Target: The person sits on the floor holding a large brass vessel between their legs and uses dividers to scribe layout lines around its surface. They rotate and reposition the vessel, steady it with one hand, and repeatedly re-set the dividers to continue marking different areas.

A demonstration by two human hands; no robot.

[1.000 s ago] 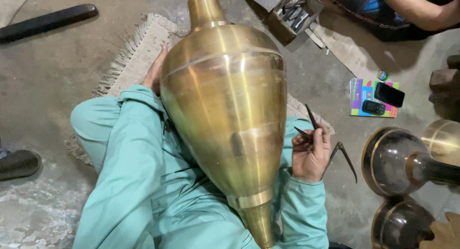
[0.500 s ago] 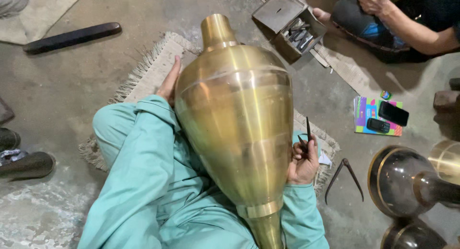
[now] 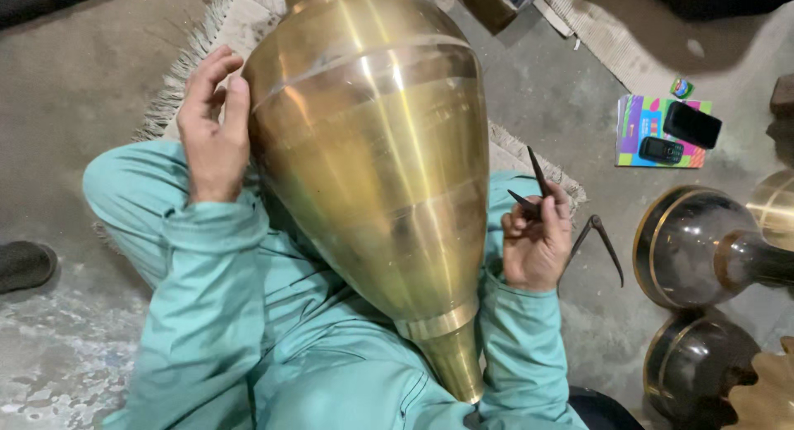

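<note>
A large brass vessel (image 3: 372, 157), shaped like a tapered urn with its narrow end toward me, lies across my lap. My left hand (image 3: 211, 128) rests flat against its left flank near the wide shoulder, fingers curled on the metal. My right hand (image 3: 536, 240) sits beside the vessel's right side and grips a dark metal divider (image 3: 529, 188) with its two pointed legs spread, tips pointing up and away. My teal sleeves and trousers fill the lower part of the view.
A second dark caliper (image 3: 600, 240) lies on the concrete floor right of my hand. Two phones (image 3: 678, 136) rest on a colourful booklet. Dark brass-rimmed bowls (image 3: 691, 248) stand at right. A fringed mat (image 3: 178, 74) lies under me; a shoe (image 3: 25, 265) at left.
The view has moved closer and lower. My left hand has shifted forward onto the vessel's flank. My right hand still holds the divider beside the vessel.
</note>
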